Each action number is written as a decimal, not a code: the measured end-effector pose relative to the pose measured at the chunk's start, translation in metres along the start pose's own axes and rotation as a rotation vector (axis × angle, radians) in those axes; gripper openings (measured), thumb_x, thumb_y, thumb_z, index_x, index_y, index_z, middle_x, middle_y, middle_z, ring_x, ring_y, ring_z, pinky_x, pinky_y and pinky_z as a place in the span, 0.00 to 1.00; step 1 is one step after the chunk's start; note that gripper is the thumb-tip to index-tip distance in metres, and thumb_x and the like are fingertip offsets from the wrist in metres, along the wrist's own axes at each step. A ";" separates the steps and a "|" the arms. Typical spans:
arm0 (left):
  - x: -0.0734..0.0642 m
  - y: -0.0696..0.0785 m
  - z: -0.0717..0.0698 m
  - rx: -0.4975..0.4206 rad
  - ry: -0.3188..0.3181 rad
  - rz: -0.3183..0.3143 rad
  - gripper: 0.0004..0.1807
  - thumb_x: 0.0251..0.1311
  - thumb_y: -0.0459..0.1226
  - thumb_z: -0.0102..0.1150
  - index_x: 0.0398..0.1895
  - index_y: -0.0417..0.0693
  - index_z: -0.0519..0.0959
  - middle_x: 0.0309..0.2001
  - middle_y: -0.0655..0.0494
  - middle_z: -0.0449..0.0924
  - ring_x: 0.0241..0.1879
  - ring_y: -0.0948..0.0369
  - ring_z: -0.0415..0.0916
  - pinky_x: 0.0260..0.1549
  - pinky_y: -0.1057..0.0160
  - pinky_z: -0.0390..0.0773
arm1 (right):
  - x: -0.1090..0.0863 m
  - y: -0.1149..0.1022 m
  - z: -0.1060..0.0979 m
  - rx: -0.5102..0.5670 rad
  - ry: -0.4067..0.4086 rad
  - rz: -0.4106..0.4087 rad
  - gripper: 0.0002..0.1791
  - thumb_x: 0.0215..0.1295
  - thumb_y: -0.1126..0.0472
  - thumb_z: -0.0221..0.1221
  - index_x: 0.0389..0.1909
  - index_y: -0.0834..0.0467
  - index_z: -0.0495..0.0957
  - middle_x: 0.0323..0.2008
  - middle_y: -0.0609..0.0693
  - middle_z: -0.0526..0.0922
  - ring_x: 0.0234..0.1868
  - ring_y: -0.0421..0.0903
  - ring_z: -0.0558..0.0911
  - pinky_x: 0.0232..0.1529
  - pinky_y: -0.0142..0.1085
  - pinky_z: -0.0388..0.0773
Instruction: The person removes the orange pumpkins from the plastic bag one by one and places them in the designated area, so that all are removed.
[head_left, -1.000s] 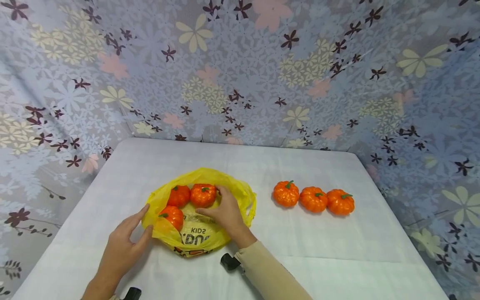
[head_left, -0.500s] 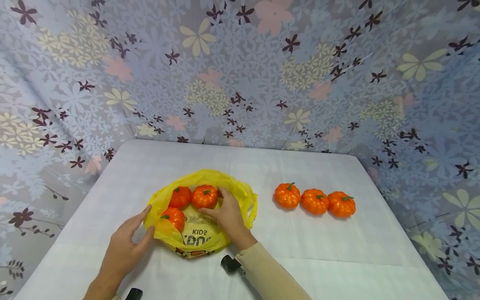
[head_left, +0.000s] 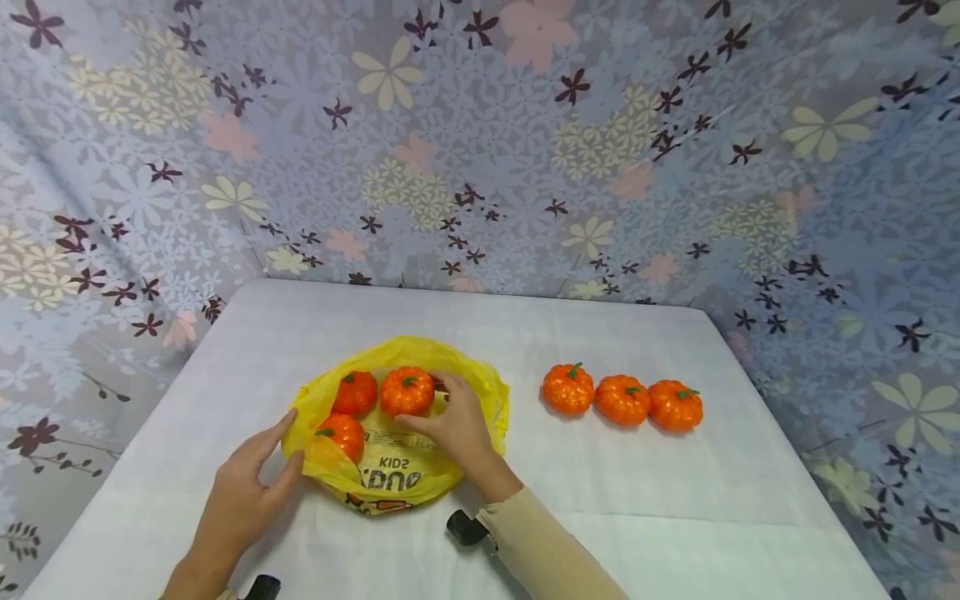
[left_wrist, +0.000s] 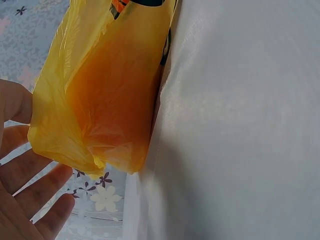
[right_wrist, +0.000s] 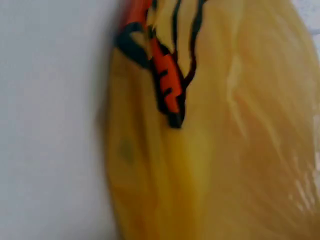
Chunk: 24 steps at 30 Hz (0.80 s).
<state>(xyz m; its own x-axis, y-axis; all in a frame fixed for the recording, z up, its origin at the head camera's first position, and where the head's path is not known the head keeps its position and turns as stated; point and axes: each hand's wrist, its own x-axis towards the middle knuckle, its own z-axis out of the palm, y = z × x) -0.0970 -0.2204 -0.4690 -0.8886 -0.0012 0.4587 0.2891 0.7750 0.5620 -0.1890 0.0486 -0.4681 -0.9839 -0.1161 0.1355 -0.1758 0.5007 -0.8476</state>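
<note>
A yellow plastic bag point(head_left: 450, 358) lies on the table with its mouth spread wide. Inside it are three small orange pumpkins with green stems: one at the back left point(head_left: 355, 393), one at the front left point(head_left: 342, 435) and one at the back middle point(head_left: 407, 390). My right hand point(head_left: 457, 425) reaches into the bag beside the back middle pumpkin, thumb near its front and relaxed fingers at its right side. My left hand point(head_left: 243, 496) touches the bag's left rim with thumb and fingers spread. In the left wrist view, the loose fingers point(left_wrist: 30, 175) stand beside the yellow plastic.
Three more orange pumpkins stand in a row to the right of the bag: left point(head_left: 567, 389), middle point(head_left: 622, 400) and right point(head_left: 676, 406). A white cloth covers the table point(head_left: 637, 475). Flower-patterned fabric point(head_left: 480, 150) hangs behind and at both sides.
My right hand has drawn slightly to the right, and a small gap shows between its fingers and the back middle pumpkin. The left hand stays at the rim.
</note>
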 end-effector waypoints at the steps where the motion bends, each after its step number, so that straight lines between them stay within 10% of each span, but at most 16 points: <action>1: 0.000 0.000 0.000 0.001 -0.002 -0.003 0.30 0.61 0.34 0.67 0.68 0.43 0.75 0.57 0.40 0.81 0.55 0.42 0.78 0.52 0.37 0.76 | 0.000 -0.001 -0.001 0.001 0.001 -0.003 0.45 0.46 0.46 0.80 0.64 0.59 0.74 0.58 0.51 0.78 0.58 0.49 0.77 0.62 0.45 0.76; 24: -0.001 0.000 0.002 0.027 -0.002 -0.005 0.30 0.61 0.34 0.66 0.68 0.42 0.75 0.57 0.39 0.80 0.55 0.41 0.78 0.52 0.37 0.77 | -0.014 -0.005 -0.065 0.028 0.121 -0.082 0.43 0.44 0.51 0.81 0.63 0.59 0.75 0.57 0.51 0.78 0.56 0.49 0.78 0.59 0.50 0.77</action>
<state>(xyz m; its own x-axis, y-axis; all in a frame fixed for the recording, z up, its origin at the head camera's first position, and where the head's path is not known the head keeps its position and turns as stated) -0.0965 -0.2189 -0.4710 -0.8906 -0.0037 0.4548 0.2750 0.7920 0.5450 -0.1763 0.1031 -0.4324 -0.9632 -0.0505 0.2640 -0.2562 0.4691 -0.8452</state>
